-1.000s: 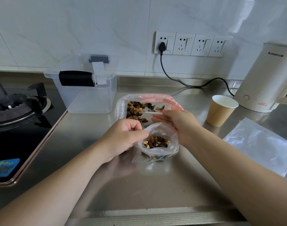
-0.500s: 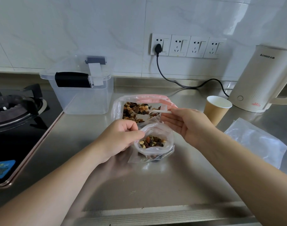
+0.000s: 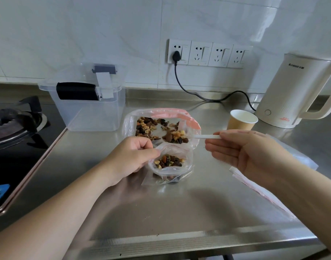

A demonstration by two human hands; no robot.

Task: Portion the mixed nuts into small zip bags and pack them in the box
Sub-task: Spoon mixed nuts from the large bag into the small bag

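Spoonful of nuts held above the small bag

Head view: left hand (image 3: 130, 158) pinches the small bag (image 3: 170, 166) rim, nuts just right of its fingers; right hand (image 3: 241, 151) grips the spoon (image 3: 187, 136), bowl loaded, left of its fingertips, over the big bag (image 3: 160, 126).

A brushed steel table (image 3: 179, 212) carries everything. At about eleven o'clock stands a clear plastic box (image 3: 89, 113) with a black handle and its lid tilted up. At twelve lies the large open bag of mixed nuts (image 3: 142, 124), pink along its zip; the small zip bag (image 3: 170, 166), partly filled with nuts, sits just in front of it, touching. At one o'clock stands a paper cup (image 3: 239, 122), and beyond it at two a cream electric kettle (image 3: 292, 91). Empty zip bags (image 3: 264, 194) lie flat at three. A black hob (image 3: 14, 147) is set in at nine.
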